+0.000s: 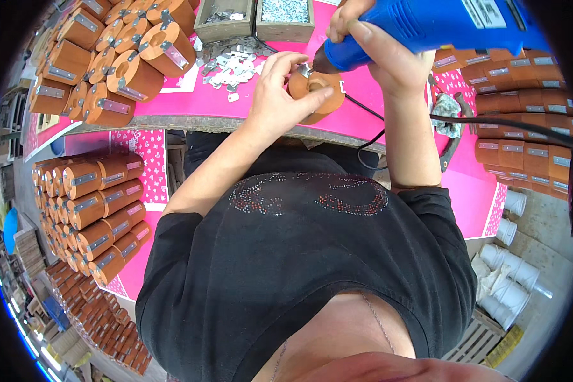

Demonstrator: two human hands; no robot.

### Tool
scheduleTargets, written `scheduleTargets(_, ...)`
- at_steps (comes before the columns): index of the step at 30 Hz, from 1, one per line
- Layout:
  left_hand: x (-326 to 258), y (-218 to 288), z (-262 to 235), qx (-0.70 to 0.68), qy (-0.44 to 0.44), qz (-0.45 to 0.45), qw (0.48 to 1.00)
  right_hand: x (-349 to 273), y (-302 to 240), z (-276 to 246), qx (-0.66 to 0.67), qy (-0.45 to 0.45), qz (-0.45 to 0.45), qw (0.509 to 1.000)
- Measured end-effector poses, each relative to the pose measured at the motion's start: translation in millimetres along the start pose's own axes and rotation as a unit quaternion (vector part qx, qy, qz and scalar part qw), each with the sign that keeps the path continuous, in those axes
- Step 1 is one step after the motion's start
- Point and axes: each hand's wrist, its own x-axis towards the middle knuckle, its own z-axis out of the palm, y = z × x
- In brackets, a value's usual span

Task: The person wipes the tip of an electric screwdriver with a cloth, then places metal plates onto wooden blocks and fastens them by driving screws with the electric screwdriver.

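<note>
Blue plastic covers the power tool [404, 28], and your right hand [381, 51] is closed around its body, just beyond and to the right of the round brown block [331, 81]. Your left hand [285, 95] grips this block at the near edge of the pink desk [226, 109], with the thumb laid over its top face and the fingers at its far left side. Beside these fingers, on the block, sits a small metal piece [304, 70]. The dark nose of the tool points at it, but I cannot tell if they touch.

To the left of the block lie loose metal plates [232, 71]; beyond it stands a wooden box [285, 32] with small shiny fasteners. Similar blocks [127, 76] are stacked farther to its left.

In my judgement, you are at the step of fastening the metal piece to the block. The next move probably calls for a firm left hand, the thumb away from the tip, and the tool brought straight in line with the fastening point, so that it does not slip.
</note>
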Motion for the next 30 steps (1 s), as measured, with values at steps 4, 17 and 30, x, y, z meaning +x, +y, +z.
scheduleTargets(4,-10.8,13.6,0.4,0.106,-0.047,0.036,0.993,-12.7,-2.9,4.7,0.025,0.048,-0.027,0.998)
scheduleTargets(17,45.4,10.5,-56.7,0.175,-0.366,0.140,0.903,-37.4,-60.9,-89.4,0.110,-0.017,-0.177,0.978)
scheduleTargets(30,26.3,8.4,-29.7,0.099,-0.246,0.106,0.958,-48.5,-61.3,-103.7,0.127,0.023,-0.148,0.980)
